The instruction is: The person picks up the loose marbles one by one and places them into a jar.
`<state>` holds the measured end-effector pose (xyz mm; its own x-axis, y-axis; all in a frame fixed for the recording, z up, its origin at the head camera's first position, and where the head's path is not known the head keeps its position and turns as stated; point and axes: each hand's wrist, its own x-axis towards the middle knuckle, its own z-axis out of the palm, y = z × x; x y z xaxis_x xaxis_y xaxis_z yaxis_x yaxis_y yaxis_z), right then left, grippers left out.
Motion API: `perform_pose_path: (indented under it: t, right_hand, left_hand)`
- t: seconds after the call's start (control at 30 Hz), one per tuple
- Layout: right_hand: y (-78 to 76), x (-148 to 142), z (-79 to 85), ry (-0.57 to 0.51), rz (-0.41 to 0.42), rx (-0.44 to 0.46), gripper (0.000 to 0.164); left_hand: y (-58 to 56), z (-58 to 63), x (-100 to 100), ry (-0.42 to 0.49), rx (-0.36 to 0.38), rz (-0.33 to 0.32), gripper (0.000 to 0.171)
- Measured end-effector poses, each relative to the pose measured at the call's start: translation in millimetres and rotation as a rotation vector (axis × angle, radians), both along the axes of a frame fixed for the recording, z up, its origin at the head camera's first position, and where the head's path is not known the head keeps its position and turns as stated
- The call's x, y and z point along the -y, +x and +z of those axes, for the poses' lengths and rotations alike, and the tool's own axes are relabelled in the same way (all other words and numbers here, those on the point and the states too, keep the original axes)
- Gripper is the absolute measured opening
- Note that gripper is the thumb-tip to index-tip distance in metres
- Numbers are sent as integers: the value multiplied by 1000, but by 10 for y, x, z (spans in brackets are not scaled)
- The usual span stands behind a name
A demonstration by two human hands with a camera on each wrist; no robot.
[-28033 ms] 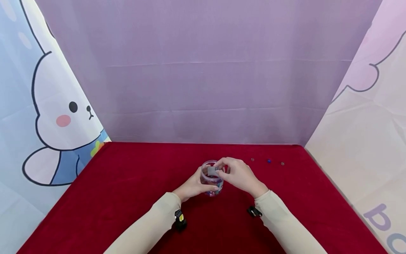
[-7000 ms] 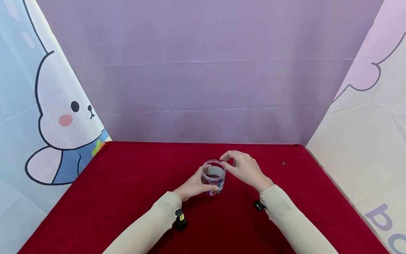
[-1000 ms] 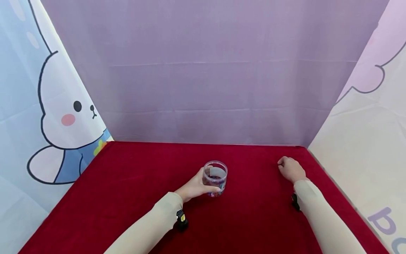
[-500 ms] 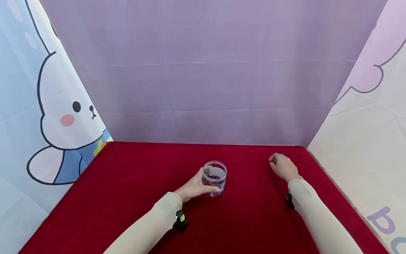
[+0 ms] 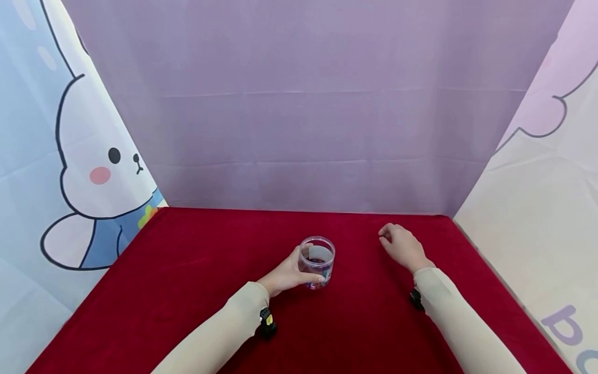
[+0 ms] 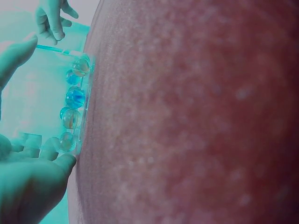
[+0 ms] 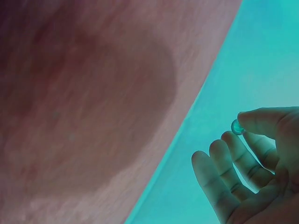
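Observation:
My left hand (image 5: 286, 276) grips a clear round jar (image 5: 323, 266), thumb along its near side and fingers round the far side. It stands upright and open-topped on the red cloth. Several glass marbles (image 6: 74, 97), some blue and some clear, lie at its bottom in the left wrist view. To the right of the jar and apart from it, my right hand (image 5: 404, 249) is over the cloth. Between thumb and fingertip it pinches one small clear marble (image 7: 236, 127), plain in the right wrist view; the other fingers are loosely bent.
A red cloth (image 5: 196, 259) covers the table. Behind it hangs a purple curtain (image 5: 299, 130), with a printed rabbit panel (image 5: 84, 171) on the left and a pale printed panel (image 5: 551, 208) on the right. Each wrist carries a small black camera.
Marbles that lay at the back right earlier are gone from the cloth. Over the last second my right hand has moved left from there toward the jar. The left hand holds still.

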<state>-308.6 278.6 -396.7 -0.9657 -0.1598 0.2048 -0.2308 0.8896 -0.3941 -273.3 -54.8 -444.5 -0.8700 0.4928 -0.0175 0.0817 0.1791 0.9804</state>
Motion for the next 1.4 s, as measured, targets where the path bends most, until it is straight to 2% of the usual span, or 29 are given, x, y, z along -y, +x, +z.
perform_pose_path:
  t: [0.23, 0.57, 0.93, 1.4]
  right_hand:
    - [67, 187, 38, -25, 44, -29, 16]
    - [163, 343, 19, -61, 59, -51, 17]
    - [301, 571, 125, -131, 97, -99, 17]
    - [400, 829, 200, -160, 152, -167, 20]
  left_hand:
    - [1, 7, 7, -7, 2, 6, 97]
    - [-19, -23, 30, -5, 5, 6, 98]
    - [-15, -14, 17, -1, -6, -1, 96]
    - [-4, -1, 2, -4, 0, -3, 96]
